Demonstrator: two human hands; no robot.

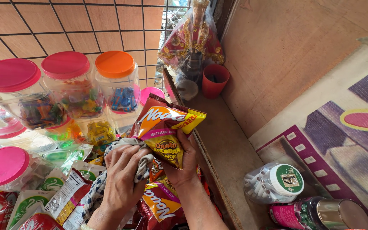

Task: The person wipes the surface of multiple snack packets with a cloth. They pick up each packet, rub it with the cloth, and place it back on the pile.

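Candy jars [69,85] behind chip bag [167,130]

We see bright, even daylight, seemingly from the upper grille [167,25]; shadows stay soft, the metal can [341,215] glints, edges bow slightly, and focus stays sharp.

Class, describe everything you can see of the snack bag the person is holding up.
The snack bag is a glossy orange and yellow foil pouch with a dark red top, crinkled and tilted. The right hand grips it from behind and below; the left hand presses a checked cloth against its lower left side, above similar bags.
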